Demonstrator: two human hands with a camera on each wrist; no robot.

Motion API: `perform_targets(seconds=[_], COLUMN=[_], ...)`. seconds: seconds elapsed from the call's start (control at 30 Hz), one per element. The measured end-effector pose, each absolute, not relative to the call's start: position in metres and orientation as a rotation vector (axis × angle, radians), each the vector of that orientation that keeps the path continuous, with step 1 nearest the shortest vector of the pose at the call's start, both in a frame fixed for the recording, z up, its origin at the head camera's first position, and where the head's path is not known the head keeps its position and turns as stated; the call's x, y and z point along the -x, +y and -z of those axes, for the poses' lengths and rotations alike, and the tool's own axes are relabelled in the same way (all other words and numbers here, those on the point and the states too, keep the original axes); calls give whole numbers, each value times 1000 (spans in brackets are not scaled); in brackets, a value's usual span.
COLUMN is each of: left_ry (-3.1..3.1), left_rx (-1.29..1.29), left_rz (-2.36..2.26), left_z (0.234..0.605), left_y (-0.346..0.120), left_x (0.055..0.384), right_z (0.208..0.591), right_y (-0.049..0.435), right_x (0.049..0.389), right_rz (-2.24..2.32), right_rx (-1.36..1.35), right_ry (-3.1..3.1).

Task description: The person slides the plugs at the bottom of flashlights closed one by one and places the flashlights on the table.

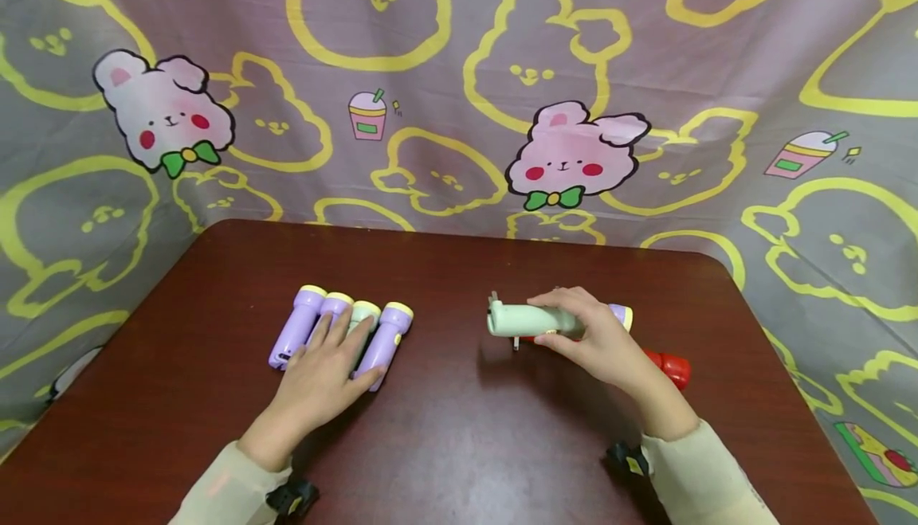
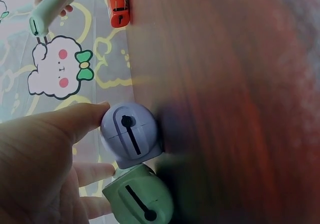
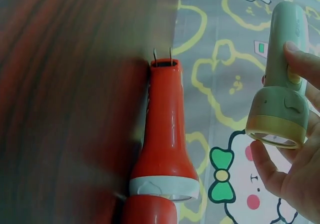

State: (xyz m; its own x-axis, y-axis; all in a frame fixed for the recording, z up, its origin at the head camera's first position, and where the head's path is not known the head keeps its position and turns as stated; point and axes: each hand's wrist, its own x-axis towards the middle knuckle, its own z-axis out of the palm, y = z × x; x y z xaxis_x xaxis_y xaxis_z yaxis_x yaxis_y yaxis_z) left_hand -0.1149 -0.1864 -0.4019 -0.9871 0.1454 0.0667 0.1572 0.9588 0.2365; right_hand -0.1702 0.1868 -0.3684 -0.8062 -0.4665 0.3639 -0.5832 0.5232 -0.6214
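Observation:
My left hand lies with spread fingers over a row of flashlights on the table. Its thumb touches the rightmost purple flashlight; beside that one is a pale green flashlight, then two more purple ones, the outermost a purple flashlight. Above the table, my right hand grips another pale green flashlight, held level with its tail to the left. Two metal prongs stick out near that tail. In the right wrist view, the thumb rests on the barrel of this green flashlight, near its yellow switch.
Beneath my right hand lie a red flashlight with prongs out and a second red piece. A purple flashlight head shows behind the hand, mostly hidden. A patterned cloth hangs around the dark brown table.

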Motion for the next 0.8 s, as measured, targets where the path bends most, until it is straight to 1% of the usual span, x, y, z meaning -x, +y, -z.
perform_targets(seconds=[0.4,0.8], left_ry=[-3062,-3065], left_rx=[242,225], left_rz=[386,404], left_z=[400,397], left_y=[-183,-184], left_x=[113,113], right_z=[373,377], right_y=[183,176], right_x=[156,152], right_rz=[-1113,-1060], right_rx=[-992,-1143], right_ry=[-2540,-2479])
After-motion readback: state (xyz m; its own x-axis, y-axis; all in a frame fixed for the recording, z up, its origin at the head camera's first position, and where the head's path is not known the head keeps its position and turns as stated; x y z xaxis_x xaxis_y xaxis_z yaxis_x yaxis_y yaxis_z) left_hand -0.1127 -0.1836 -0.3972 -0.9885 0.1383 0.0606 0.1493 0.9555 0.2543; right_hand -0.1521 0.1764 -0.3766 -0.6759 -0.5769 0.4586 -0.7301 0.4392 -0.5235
